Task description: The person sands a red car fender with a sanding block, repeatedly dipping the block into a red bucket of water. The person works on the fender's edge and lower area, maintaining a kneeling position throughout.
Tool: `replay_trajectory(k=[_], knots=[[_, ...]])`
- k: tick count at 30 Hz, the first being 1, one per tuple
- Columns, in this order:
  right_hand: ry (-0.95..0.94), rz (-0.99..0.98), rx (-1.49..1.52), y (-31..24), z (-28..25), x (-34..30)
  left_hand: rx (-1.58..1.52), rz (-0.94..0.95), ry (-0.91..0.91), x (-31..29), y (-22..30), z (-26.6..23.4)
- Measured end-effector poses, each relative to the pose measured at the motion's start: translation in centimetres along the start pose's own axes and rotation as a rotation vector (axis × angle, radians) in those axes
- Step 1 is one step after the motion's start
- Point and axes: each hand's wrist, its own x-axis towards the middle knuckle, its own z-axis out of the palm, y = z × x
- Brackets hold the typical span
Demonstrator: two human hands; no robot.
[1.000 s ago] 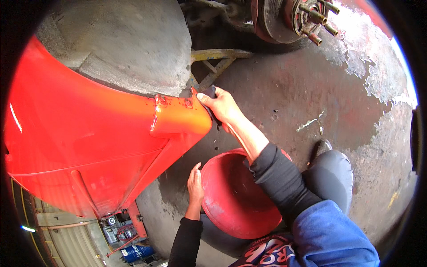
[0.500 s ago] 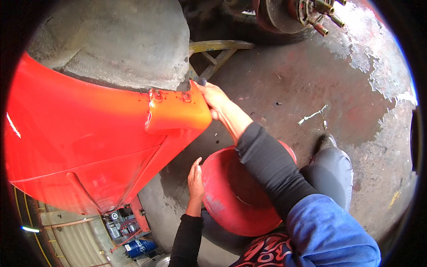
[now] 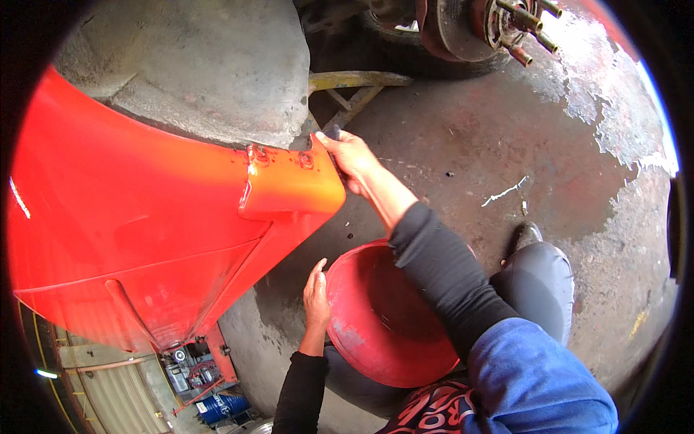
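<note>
A glossy red-orange vehicle body panel (image 3: 166, 210) fills the left side. Dark smudged marks and two bolt spots lie along its upper edge near the corner. At that corner is my right hand (image 3: 354, 160), fingers bent, with a small dark piece (image 3: 333, 132) showing between thumb and forefinger; most of it is hidden. The hand touches the panel's end. Lower down, my left hand (image 3: 316, 298) has its fingers stretched upward and holds nothing visible. It is beside the rim of a round, worn red basin-like thing (image 3: 361, 318), partly covered by my right forearm.
Grey wheel-arch lining (image 3: 217, 65) lies above the panel. A wheel hub with studs (image 3: 506, 29) is at the top right, near a yellowish metal stand (image 3: 354, 81). The stained floor (image 3: 549, 152) has peeling patches. A blue drum (image 3: 220, 406) stands at the lower left.
The view has shifted slightly. My right hand stays at the panel corner, its fingers a little differently placed. My left hand remains beside the red rim.
</note>
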Motion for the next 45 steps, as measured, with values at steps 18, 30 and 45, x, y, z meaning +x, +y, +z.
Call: replay_trajectory(k=[18, 30, 45], knots=[[-0.295, 0.148, 0.138, -0.8, -3.1, -1.3, -0.031, -0.057, 0.043, -0.1, -0.5, -0.1], [0.178, -0.046, -0.165, -0.6, -2.9, -1.1, -0.046, -0.054, 0.059, -0.1, -1.1, -0.1], [0.048, 0.1, 0.228, 1.9, -0.5, -1.0, -0.028, -0.027, 0.07, -0.2, -0.9, 0.1]])
